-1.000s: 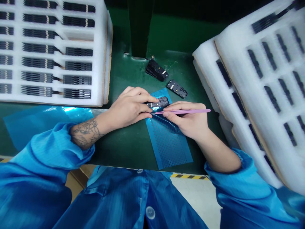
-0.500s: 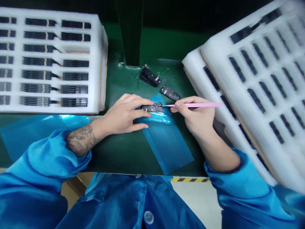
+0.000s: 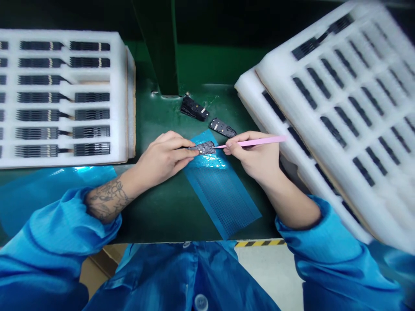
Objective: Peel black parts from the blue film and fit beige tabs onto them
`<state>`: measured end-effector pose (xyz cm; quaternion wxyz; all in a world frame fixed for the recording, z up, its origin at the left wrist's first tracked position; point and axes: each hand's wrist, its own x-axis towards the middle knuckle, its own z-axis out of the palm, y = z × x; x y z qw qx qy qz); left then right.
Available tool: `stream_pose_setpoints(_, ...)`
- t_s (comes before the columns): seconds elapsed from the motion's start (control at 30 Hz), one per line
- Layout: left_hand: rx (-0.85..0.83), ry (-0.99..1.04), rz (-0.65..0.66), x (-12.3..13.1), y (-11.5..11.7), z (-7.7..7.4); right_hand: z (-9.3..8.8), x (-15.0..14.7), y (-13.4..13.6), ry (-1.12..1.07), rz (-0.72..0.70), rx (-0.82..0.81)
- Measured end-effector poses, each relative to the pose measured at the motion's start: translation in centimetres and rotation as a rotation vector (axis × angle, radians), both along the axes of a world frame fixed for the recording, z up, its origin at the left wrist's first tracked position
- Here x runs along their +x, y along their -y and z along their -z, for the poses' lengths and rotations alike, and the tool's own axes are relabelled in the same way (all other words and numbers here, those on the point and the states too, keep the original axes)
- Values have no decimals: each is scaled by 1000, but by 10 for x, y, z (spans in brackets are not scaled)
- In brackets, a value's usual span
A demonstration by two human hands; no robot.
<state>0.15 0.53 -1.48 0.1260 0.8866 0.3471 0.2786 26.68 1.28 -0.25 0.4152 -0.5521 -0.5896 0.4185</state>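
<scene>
My left hand (image 3: 164,156) pinches a small black part (image 3: 203,148) and holds it over the far end of a blue perforated film sheet (image 3: 223,190) on the green bench. My right hand (image 3: 256,157) is closed round pink tweezers (image 3: 256,141), whose tip touches the right end of the black part. Both arms wear blue sleeves; the left forearm is tattooed.
Two more black parts (image 3: 193,108) (image 3: 222,128) lie just beyond the sheet. A white foam tray (image 3: 120,103) with rows of black parts sits at the left. Stacked foam trays (image 3: 324,112) lean at the right. A dark post (image 3: 155,47) stands behind. Blue film (image 3: 48,181) lies at the left.
The tweezers moved from the film, near my left fingertips, up to the right end of the black part. My left hand keeps its hold on the part. The view shifted, so everything sits lower and further left.
</scene>
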Motion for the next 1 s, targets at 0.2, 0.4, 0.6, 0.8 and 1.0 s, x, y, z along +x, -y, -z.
stream_pose_setpoints(0.2,12,0,-4,1,-1,-2,2,0,0,24,-4,-16)
stream_pose_setpoints(0.4,35,4,6,1,-1,-2,3,0,-1,15,-5,-34)
stream_pose_setpoints(0.6,32,-3,5,2,-1,-3,2,-2,0,14,-8,-33)
stream_pose_setpoints(0.8,24,-23,-7,1,0,-5,1,-1,-1,24,-5,-28)
stream_pose_setpoints(1.0,12,-30,-3,1,0,-4,4,3,-3,-169,0,-35)
